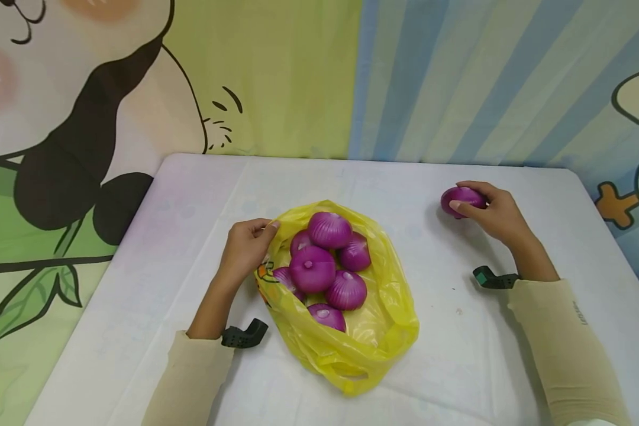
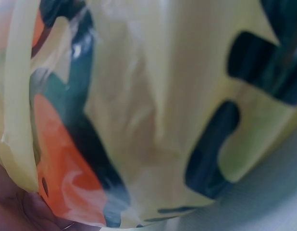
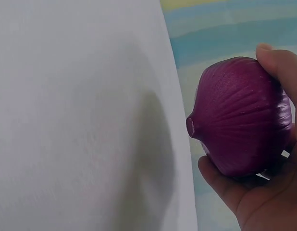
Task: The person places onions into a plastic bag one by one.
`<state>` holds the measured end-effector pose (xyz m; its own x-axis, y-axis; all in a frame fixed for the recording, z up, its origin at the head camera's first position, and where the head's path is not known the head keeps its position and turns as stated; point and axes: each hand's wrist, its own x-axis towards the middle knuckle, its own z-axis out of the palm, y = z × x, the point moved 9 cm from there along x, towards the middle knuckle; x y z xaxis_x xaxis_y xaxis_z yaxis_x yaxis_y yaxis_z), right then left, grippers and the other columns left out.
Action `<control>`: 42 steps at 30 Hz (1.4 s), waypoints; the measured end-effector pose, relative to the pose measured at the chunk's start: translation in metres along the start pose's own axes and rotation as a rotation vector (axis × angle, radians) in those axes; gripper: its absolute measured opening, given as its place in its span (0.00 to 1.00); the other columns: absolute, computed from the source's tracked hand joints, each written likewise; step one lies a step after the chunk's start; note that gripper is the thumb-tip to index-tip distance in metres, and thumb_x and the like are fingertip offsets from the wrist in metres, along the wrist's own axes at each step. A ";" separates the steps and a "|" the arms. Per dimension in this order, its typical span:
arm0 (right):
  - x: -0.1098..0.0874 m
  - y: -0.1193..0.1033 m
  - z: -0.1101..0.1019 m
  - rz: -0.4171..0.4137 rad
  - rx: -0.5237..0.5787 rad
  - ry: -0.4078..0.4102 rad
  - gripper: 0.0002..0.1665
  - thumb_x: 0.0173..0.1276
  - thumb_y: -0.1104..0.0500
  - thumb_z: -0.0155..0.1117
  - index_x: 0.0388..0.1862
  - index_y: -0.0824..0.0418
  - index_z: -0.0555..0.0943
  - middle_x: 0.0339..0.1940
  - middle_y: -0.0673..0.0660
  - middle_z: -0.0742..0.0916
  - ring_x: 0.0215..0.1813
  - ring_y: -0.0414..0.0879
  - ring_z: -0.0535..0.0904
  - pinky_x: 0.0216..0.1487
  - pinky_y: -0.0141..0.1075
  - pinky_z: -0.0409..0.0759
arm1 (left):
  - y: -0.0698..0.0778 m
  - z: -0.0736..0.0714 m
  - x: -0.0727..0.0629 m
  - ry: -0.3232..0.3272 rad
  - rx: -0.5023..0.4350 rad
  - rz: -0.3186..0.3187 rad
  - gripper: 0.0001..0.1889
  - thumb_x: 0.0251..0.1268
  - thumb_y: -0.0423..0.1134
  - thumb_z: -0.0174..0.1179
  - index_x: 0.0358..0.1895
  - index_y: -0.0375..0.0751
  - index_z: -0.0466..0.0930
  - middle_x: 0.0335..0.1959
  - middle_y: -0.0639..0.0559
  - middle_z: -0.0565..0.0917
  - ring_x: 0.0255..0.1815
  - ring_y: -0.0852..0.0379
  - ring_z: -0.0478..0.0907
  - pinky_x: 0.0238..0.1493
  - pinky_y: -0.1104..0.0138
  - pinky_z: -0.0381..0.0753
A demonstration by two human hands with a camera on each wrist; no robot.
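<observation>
A yellow plastic bag [image 1: 389,319] stands with its mouth spread wide on the white table, several purple onions [image 1: 312,269] inside it. My left hand [image 1: 247,245] pinches the bag's rim on its left side, thumb and fingers at the edge. In the left wrist view the bag's printed side [image 2: 139,110] fills nearly everything, with a bit of the hand at the lower left. Over the right part of the table, my right hand [image 1: 497,213] grips one purple onion [image 1: 463,201] between thumb and fingers. The right wrist view shows this onion [image 3: 242,115] with its stubby tip pointing left.
The white table [image 1: 202,189] reaches back to a curtain [image 1: 277,77] printed with cartoon figures and stripes. Black wrist devices [image 1: 245,334] sit at both sleeves. A few tiny specks [image 1: 459,311] lie right of the bag.
</observation>
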<state>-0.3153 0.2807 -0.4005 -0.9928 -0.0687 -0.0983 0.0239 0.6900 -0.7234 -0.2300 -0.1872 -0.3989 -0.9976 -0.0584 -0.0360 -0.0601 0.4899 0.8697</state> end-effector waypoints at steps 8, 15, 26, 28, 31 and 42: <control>-0.011 -0.025 0.009 -0.053 0.000 -0.016 0.41 0.64 0.39 0.66 0.71 0.54 0.68 0.69 0.67 0.69 0.64 0.67 0.64 0.53 0.62 0.73 | 0.001 -0.001 0.000 -0.004 -0.010 0.010 0.20 0.71 0.52 0.55 0.45 0.38 0.86 0.29 0.50 0.87 0.30 0.53 0.81 0.32 0.63 0.79; -0.020 -0.050 0.017 -0.116 0.045 -0.032 0.36 0.65 0.44 0.68 0.69 0.51 0.71 0.66 0.62 0.73 0.62 0.62 0.68 0.49 0.44 0.78 | 0.001 -0.001 0.000 -0.004 -0.018 0.001 0.20 0.71 0.53 0.55 0.45 0.38 0.86 0.30 0.49 0.87 0.30 0.53 0.81 0.32 0.63 0.79; -0.024 -0.087 0.030 -0.254 0.117 -0.051 0.32 0.64 0.53 0.70 0.67 0.52 0.74 0.66 0.55 0.74 0.60 0.58 0.71 0.44 0.30 0.78 | 0.000 -0.001 0.001 0.000 -0.016 0.001 0.21 0.72 0.53 0.54 0.44 0.39 0.86 0.29 0.51 0.87 0.30 0.53 0.80 0.33 0.62 0.78; -0.026 -0.097 0.031 -0.297 0.155 -0.057 0.31 0.65 0.56 0.70 0.67 0.54 0.75 0.66 0.55 0.75 0.59 0.57 0.71 0.42 0.25 0.77 | 0.000 -0.001 0.001 0.000 -0.017 0.006 0.21 0.72 0.53 0.54 0.44 0.39 0.87 0.29 0.51 0.87 0.30 0.53 0.80 0.33 0.62 0.78; -0.030 -0.110 0.031 -0.351 0.216 -0.066 0.29 0.65 0.61 0.69 0.66 0.55 0.75 0.65 0.55 0.76 0.59 0.55 0.72 0.44 0.27 0.78 | 0.001 -0.001 0.001 0.001 -0.021 0.015 0.21 0.72 0.53 0.54 0.44 0.39 0.87 0.27 0.50 0.86 0.29 0.53 0.80 0.31 0.63 0.78; -0.049 -0.147 0.047 -0.487 0.452 -0.175 0.28 0.64 0.70 0.65 0.65 0.62 0.75 0.65 0.57 0.76 0.60 0.53 0.72 0.48 0.34 0.80 | 0.002 -0.002 0.000 0.010 -0.008 0.017 0.21 0.72 0.54 0.54 0.44 0.39 0.87 0.25 0.50 0.86 0.27 0.52 0.78 0.29 0.63 0.76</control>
<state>-0.2647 0.1490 -0.3219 -0.8699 -0.4368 0.2292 -0.3360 0.1846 -0.9236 -0.2303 -0.1877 -0.3966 -0.9981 -0.0589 -0.0157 -0.0423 0.4838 0.8741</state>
